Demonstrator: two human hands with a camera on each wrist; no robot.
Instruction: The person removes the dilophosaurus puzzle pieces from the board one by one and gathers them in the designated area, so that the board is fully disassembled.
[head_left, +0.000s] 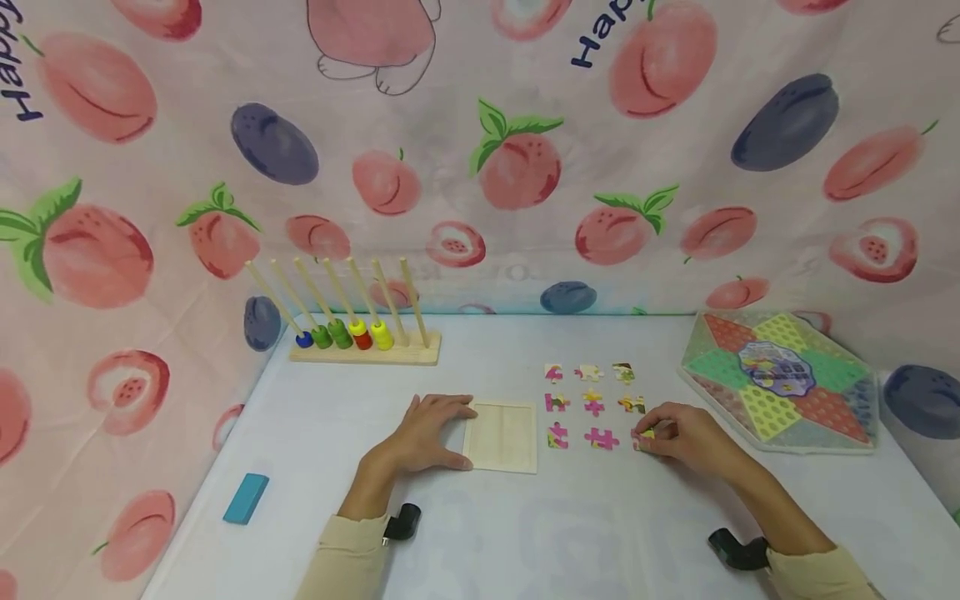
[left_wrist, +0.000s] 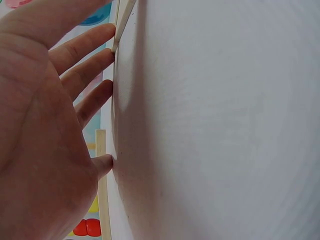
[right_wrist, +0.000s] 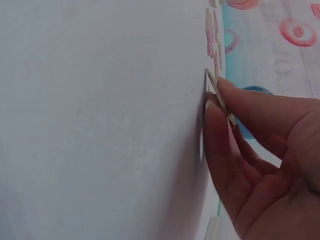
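A square, pale wooden puzzle tray (head_left: 500,437) lies on the white table. My left hand (head_left: 429,433) rests at its left side, thumb and fingers spread apart and touching the edge. In the left wrist view the left hand (left_wrist: 50,115) has its fingers stretched toward the thin wooden edge. To the right of the tray, several pink, yellow and green jigsaw pieces lie in rows, among them a pink piece (head_left: 602,439). My right hand (head_left: 690,437) pinches the bottom-right jigsaw piece (head_left: 642,438) between thumb and fingers. The right wrist view shows that piece (right_wrist: 216,90) tilted on edge, close to the table.
A wooden bead stacker (head_left: 365,353) with upright pegs and coloured rings stands at the back left. A blue block (head_left: 246,498) lies near the left edge. On the right is a hexagonal Chinese checkers board (head_left: 780,379). A fruit-print cloth (head_left: 450,167) hangs behind the table.
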